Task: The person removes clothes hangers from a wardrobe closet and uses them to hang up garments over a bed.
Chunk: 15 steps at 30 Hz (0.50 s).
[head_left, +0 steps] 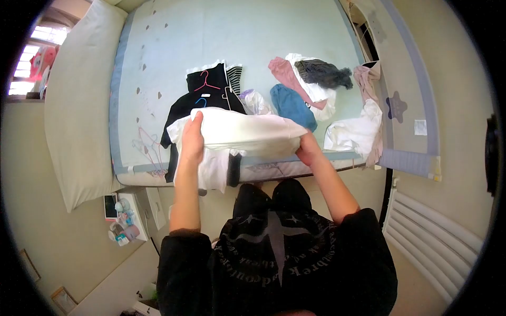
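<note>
A white cloth garment (253, 130) is stretched sideways between my two hands, above the near edge of the bed. My left hand (193, 138) grips its left end, thumb on top. The right end is held in my right hand (308, 148), with the fingers partly hidden by the cloth. Behind and below it on the left lie black garments (182, 108) with a pink hanger (206, 81) and a blue hanger (201, 101). Another white garment (213, 171) hangs over the bed edge beneath my left hand.
On the bed (211, 37) lie a blue garment (293, 105), a pink one (290, 78), a dark grey one (322, 73) and a white one (356, 131). Wire hangers (150, 152) lie at the left. A small cabinet (143, 213) and a radiator (432, 242) stand nearby.
</note>
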Each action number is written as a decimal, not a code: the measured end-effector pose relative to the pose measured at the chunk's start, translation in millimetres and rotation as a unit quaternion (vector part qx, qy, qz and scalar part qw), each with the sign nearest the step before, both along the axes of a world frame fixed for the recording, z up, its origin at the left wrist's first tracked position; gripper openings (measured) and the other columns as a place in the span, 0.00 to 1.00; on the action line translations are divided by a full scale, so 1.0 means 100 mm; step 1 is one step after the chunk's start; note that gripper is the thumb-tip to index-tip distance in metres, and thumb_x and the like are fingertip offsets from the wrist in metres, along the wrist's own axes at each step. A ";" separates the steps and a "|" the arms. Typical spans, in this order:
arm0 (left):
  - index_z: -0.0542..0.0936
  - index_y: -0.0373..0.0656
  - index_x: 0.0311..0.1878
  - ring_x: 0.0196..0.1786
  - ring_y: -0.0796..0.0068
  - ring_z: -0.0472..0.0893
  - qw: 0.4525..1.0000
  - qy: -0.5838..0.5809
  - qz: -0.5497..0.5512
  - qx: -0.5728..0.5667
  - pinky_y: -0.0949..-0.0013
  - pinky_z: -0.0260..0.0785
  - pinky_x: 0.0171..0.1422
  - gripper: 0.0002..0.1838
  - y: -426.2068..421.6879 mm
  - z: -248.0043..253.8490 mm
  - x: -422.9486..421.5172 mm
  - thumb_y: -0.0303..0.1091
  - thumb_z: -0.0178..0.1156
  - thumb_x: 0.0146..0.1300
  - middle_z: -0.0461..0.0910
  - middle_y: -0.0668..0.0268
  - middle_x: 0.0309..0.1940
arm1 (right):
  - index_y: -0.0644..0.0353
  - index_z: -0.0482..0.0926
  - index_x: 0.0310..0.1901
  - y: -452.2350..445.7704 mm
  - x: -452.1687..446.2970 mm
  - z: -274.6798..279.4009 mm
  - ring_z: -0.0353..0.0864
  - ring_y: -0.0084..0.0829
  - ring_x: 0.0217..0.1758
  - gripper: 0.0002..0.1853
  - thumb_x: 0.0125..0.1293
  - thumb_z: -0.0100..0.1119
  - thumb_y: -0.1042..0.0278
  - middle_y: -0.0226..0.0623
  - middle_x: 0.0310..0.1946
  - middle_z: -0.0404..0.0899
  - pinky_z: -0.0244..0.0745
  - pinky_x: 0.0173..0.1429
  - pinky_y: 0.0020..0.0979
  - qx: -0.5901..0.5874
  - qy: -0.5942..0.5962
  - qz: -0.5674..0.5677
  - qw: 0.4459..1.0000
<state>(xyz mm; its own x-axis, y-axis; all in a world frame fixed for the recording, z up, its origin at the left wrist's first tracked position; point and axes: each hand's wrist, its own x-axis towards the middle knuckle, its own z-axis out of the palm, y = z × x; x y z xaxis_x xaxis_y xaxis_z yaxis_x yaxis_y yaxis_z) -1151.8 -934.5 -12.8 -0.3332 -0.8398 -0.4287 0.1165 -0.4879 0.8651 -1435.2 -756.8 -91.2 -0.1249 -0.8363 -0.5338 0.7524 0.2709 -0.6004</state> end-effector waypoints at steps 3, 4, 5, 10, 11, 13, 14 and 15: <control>0.77 0.34 0.61 0.46 0.67 0.84 0.963 -0.245 -0.071 -0.090 0.65 0.74 0.54 0.23 -0.27 -0.19 0.21 0.45 0.53 0.76 0.85 0.60 0.46 | 0.66 0.77 0.63 0.08 -0.18 0.28 0.81 0.33 0.61 0.23 0.72 0.54 0.62 0.38 0.59 0.81 0.74 0.67 0.37 0.014 -0.013 0.079 0.997; 0.77 0.33 0.62 0.45 0.67 0.83 0.940 -0.308 -0.096 -0.111 0.66 0.73 0.52 0.24 -0.31 -0.25 0.25 0.45 0.54 0.75 0.85 0.61 0.44 | 0.66 0.76 0.63 0.08 -0.18 0.37 0.82 0.33 0.59 0.23 0.71 0.54 0.63 0.39 0.58 0.82 0.75 0.66 0.36 0.008 -0.047 0.082 0.995; 0.76 0.34 0.64 0.44 0.69 0.83 0.905 -0.380 -0.109 -0.155 0.66 0.74 0.52 0.26 -0.29 -0.32 0.26 0.45 0.57 0.73 0.85 0.60 0.45 | 0.66 0.76 0.63 0.08 -0.18 0.46 0.83 0.34 0.58 0.23 0.70 0.53 0.63 0.39 0.56 0.82 0.75 0.65 0.36 0.003 -0.081 0.084 0.993; 0.73 0.37 0.68 0.66 0.55 0.74 0.801 -0.299 -0.219 -0.470 0.60 0.67 0.71 0.37 0.13 -0.34 -0.15 0.40 0.73 0.57 0.76 0.51 0.62 | 0.68 0.74 0.64 0.02 -0.07 0.75 0.81 0.35 0.61 0.28 0.63 0.61 0.64 0.40 0.58 0.81 0.73 0.69 0.37 -0.025 -0.099 0.090 0.991; 0.74 0.40 0.68 0.67 0.56 0.74 0.795 -0.235 -0.285 -0.481 0.60 0.67 0.71 0.36 0.27 -0.15 -0.30 0.38 0.74 0.56 0.76 0.53 0.62 | 0.68 0.74 0.64 0.00 -0.03 0.80 0.80 0.35 0.61 0.29 0.62 0.63 0.65 0.40 0.58 0.81 0.72 0.69 0.37 -0.039 -0.057 0.109 0.992; 0.75 0.44 0.68 0.59 0.58 0.79 0.870 -0.125 -0.344 -0.329 0.60 0.72 0.64 0.36 0.62 0.13 -0.57 0.37 0.73 0.53 0.81 0.55 0.56 | 0.66 0.73 0.65 0.00 0.05 0.83 0.79 0.34 0.62 0.31 0.59 0.66 0.66 0.39 0.58 0.81 0.71 0.69 0.36 -0.069 0.023 0.136 0.988; 0.77 0.42 0.65 0.55 0.58 0.82 0.875 -0.154 -0.382 -0.255 0.59 0.73 0.62 0.33 0.70 0.15 -0.69 0.33 0.71 0.54 0.83 0.57 0.52 | 0.64 0.73 0.65 0.01 0.09 0.84 0.79 0.34 0.62 0.32 0.58 0.67 0.67 0.38 0.58 0.80 0.71 0.69 0.36 -0.087 0.062 0.143 0.984; 0.79 0.41 0.63 0.50 0.58 0.85 0.872 -0.182 -0.417 -0.178 0.59 0.75 0.60 0.29 0.74 0.15 -0.76 0.30 0.68 0.54 0.86 0.59 0.48 | 0.63 0.73 0.65 0.02 0.12 0.84 0.79 0.33 0.62 0.33 0.56 0.69 0.68 0.36 0.58 0.80 0.71 0.68 0.35 -0.104 0.101 0.150 0.978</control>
<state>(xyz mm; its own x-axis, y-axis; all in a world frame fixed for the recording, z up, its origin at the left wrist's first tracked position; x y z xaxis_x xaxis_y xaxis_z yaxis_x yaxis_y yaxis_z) -1227.5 -860.7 2.5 -0.7883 -0.4719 -0.3948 -0.4649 0.0365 0.8846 -1423.3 -755.1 -7.0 0.0579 -0.9395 -0.3376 0.5189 0.3172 -0.7938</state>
